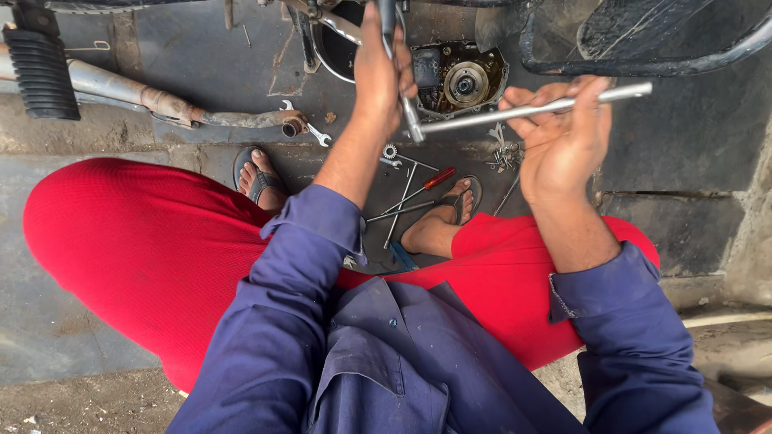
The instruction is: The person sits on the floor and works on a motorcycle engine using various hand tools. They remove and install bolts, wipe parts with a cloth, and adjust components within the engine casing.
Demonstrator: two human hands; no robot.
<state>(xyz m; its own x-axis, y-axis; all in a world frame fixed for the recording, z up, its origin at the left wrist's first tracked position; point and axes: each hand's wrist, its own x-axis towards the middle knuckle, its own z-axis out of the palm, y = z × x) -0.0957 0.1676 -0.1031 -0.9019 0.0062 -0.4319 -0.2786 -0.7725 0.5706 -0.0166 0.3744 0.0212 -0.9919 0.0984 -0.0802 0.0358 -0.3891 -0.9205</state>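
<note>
**Under the engine, both hands on a long steel wrench**

Below the open engine case, at the top middle of the view: a long steel L-shaped wrench, bar lying almost level, running right and slightly up. Left hand wrapped tight round the upright end near the bend, fingers closed. Right hand curled round the bar farther out, fingers folded over it, tip sticking out beyond. Just beneath, on the dark concrete floor: a small sprocket, a red-handled screwdriver, thin rods, a heap of small metal parts. Farther left, a spanner beside a rusty exhaust pipe. Nearest the camera, sandalled feet, red trousers, blue sleeves.
</note>
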